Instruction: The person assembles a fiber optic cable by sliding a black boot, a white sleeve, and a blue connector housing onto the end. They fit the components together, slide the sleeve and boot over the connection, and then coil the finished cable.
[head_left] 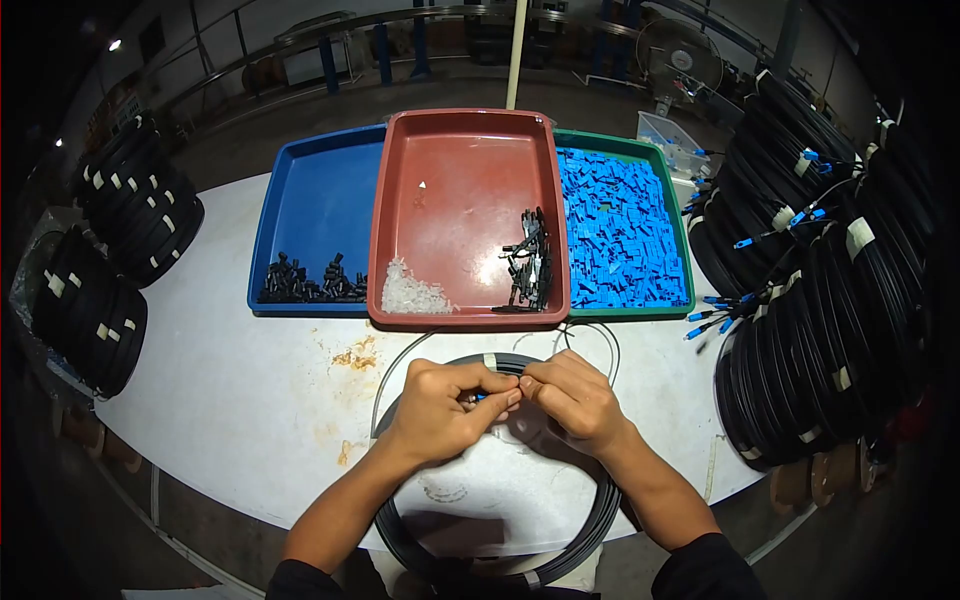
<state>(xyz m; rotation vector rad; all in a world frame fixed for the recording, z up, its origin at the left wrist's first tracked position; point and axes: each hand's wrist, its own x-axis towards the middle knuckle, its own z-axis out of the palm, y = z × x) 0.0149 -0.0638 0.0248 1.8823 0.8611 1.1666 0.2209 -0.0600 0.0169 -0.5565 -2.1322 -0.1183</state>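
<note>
My left hand (450, 408) is closed in a pinch, and a bit of a small blue connector (481, 397) shows between its fingers. Against its fingertips, my right hand (577, 396) also pinches; what it grips is too small and hidden to make out. Both hands are above the far side of a coil of black cable (392, 520), bound with pale tape (490, 360). Thin loose cable ends loop out beyond the coil on both sides. The fingers cover most of what is between them.
A red tray (470, 318) holds clear small sleeves (412, 292) and black parts (528, 262). It overlaps a blue tray (318, 160) of black pieces and a green tray (683, 235) full of blue connector parts (620, 230). Taped cable coils stand left (90, 310) and right (820, 340).
</note>
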